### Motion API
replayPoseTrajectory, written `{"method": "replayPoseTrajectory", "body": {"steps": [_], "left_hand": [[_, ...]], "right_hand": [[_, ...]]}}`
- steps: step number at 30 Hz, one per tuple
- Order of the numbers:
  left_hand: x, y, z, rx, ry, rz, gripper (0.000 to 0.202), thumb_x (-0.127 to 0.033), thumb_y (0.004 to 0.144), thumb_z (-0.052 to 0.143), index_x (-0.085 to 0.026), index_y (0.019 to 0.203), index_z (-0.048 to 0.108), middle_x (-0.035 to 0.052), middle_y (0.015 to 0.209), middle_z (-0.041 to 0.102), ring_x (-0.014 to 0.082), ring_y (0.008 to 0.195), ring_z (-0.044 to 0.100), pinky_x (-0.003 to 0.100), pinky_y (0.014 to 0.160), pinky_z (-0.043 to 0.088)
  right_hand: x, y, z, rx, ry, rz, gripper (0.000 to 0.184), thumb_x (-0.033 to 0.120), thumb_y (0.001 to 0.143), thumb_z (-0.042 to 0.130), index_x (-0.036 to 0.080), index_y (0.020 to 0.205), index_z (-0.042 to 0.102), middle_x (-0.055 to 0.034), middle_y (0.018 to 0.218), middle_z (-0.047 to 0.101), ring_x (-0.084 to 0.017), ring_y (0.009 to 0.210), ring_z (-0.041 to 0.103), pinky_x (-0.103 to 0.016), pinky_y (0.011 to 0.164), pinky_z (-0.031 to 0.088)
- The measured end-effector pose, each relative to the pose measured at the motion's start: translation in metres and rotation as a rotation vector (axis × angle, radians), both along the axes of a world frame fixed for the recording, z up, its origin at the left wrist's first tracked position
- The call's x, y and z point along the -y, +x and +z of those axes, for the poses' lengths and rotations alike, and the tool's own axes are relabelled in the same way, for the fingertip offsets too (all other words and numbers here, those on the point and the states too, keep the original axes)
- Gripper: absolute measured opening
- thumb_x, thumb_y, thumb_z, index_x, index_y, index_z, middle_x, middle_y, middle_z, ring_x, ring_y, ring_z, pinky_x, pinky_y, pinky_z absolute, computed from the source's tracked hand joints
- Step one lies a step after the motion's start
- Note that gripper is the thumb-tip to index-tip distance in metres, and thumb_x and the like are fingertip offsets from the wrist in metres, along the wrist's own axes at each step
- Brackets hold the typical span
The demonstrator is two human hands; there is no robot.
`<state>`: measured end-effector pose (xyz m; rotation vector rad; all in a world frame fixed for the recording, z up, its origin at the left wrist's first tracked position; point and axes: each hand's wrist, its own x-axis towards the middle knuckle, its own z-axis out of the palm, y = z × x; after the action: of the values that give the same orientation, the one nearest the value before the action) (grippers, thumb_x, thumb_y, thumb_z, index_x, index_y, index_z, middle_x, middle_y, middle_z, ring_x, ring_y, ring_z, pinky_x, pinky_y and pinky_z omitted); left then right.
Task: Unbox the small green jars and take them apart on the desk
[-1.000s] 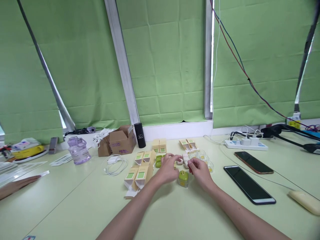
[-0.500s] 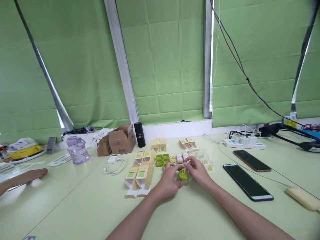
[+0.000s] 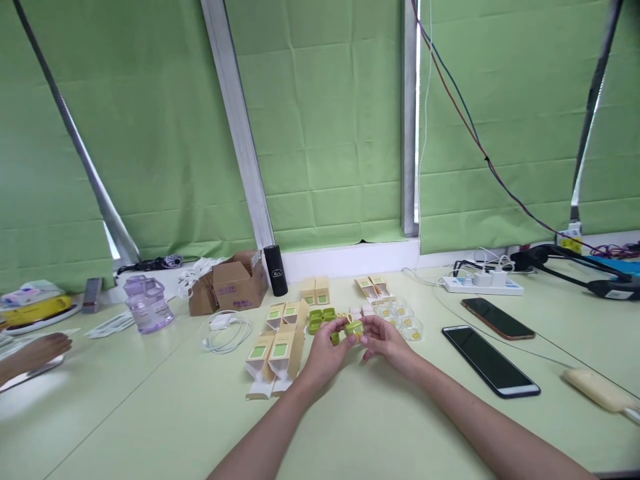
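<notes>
Between my two hands is a small green case with a yellow loop on top (image 3: 355, 328), its clear lower part partly hidden by fingers. My left hand (image 3: 324, 352) grips it from the left, and my right hand (image 3: 389, 343) has its fingers closed on the right side. Just beyond my left hand lie several green square cups (image 3: 315, 322), partly covered by that hand. Pale pink pieces (image 3: 359, 311) lie behind the case. Several clear plastic cups with yellow centres (image 3: 411, 329) stand beyond my right hand.
Left of my hands lie opened beige cartons (image 3: 286, 348). Farther back are a cardboard box (image 3: 240, 287), a black cylinder (image 3: 275, 270) and a purple jug (image 3: 148, 307). Two phones (image 3: 490, 360), a power strip (image 3: 483, 285) and cables lie right. Another person's hand (image 3: 43, 353) rests far left.
Both hands have raised the green case from the table and tilted it, moving slightly up and left in view. My right hand has gone from the loop to the case's side.
</notes>
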<state>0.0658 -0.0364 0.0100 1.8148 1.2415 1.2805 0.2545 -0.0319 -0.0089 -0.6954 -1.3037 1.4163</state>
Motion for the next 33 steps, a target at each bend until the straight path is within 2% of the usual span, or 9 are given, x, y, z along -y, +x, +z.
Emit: {"method": "replayPoseTrajectory", "body": {"steps": [7, 11, 18, 26, 33], "left_hand": [[-0.003, -0.004, -0.002, 0.043, 0.033, -0.060, 0.039, -0.045, 0.092, 0.063, -0.019, 0.118, 0.075, 0.0135, 0.120, 0.073, 0.0272, 0.113, 0.066, 0.041, 0.099, 0.050], [-0.002, -0.005, -0.001, 0.061, 0.049, -0.064, 0.036, -0.042, 0.091, 0.065, -0.019, 0.117, 0.076, 0.0129, 0.119, 0.073, 0.0267, 0.113, 0.065, 0.041, 0.101, 0.049], [-0.003, -0.005, -0.003, 0.046, 0.058, -0.072, 0.034, -0.035, 0.091, 0.064, -0.019, 0.118, 0.075, 0.0129, 0.119, 0.073, 0.0266, 0.112, 0.065, 0.042, 0.102, 0.049], [-0.005, -0.004, -0.006, 0.045, 0.036, -0.058, 0.036, -0.035, 0.087, 0.067, -0.019, 0.118, 0.076, 0.0118, 0.115, 0.075, 0.0274, 0.108, 0.068, 0.043, 0.099, 0.051], [-0.008, -0.005, -0.008, 0.082, 0.022, -0.065, 0.042, -0.048, 0.090, 0.066, -0.018, 0.117, 0.076, 0.0135, 0.120, 0.075, 0.0281, 0.112, 0.067, 0.041, 0.098, 0.052]], "right_hand": [[0.003, 0.002, 0.006, -0.144, -0.063, 0.087, 0.040, 0.039, 0.070, 0.087, 0.019, 0.100, 0.070, -0.0085, 0.100, 0.072, -0.025, 0.092, 0.068, -0.038, 0.075, 0.059], [0.003, 0.004, 0.007, -0.184, -0.067, 0.137, 0.036, 0.040, 0.076, 0.082, 0.018, 0.103, 0.073, -0.0110, 0.101, 0.075, -0.025, 0.092, 0.070, -0.038, 0.078, 0.057], [-0.001, 0.005, 0.001, -0.241, -0.109, 0.164, 0.032, 0.038, 0.080, 0.080, 0.017, 0.104, 0.072, -0.0114, 0.099, 0.076, -0.023, 0.085, 0.071, -0.037, 0.076, 0.055], [-0.003, 0.005, -0.004, -0.273, -0.228, 0.149, 0.033, 0.032, 0.082, 0.076, 0.020, 0.110, 0.061, -0.0102, 0.095, 0.077, -0.026, 0.084, 0.076, -0.043, 0.079, 0.056], [0.001, 0.003, 0.002, -0.252, -0.144, 0.074, 0.048, 0.037, 0.073, 0.087, 0.023, 0.111, 0.061, -0.0051, 0.094, 0.074, -0.021, 0.080, 0.071, -0.038, 0.073, 0.056]]}}
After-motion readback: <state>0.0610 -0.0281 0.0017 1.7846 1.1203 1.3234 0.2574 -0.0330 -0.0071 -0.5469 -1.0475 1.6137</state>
